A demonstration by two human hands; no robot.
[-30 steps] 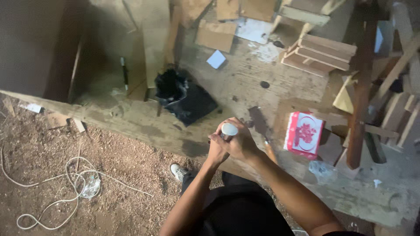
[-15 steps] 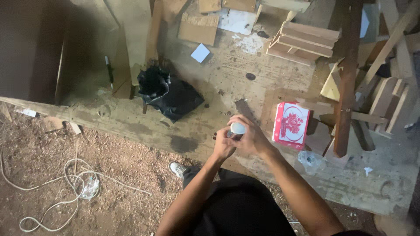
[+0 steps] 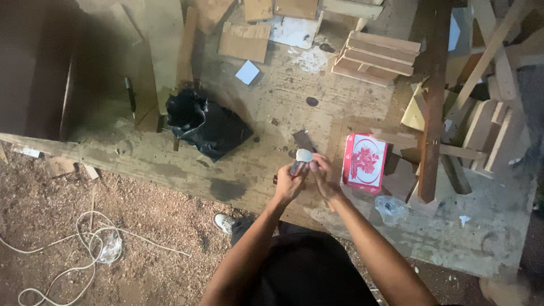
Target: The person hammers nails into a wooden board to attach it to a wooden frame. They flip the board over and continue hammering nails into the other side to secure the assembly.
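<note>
Where the two forearms meet above the edge of the workbench [image 3: 170, 170], both hands close on one small thing — a pale, rounded object [image 3: 304, 154] with a darker, greyish part below it. The left hand [image 3: 290, 184] wraps that lower part, fingers curled shut around it, so the long axis runs roughly upright out of the fist and the pale end points away from the person. The right hand [image 3: 324, 177] comes in from the other side, fingertips pressed to the object just under the pale top; whether it pinches or only steadies cannot be told. The left hand carries it, and both are equally near. What the object is stays unclear — it is small and partly hidden.

Just right of the hands lies a red-and-white box [image 3: 364, 162], flat on the bench, with a crumpled clear plastic bag [image 3: 390, 208] nearer the edge. Left, well apart, sits a black bag [image 3: 207, 123]. Farther off lie stacked wooden slats [image 3: 377, 56] and cardboard scraps [image 3: 245, 41].
</note>
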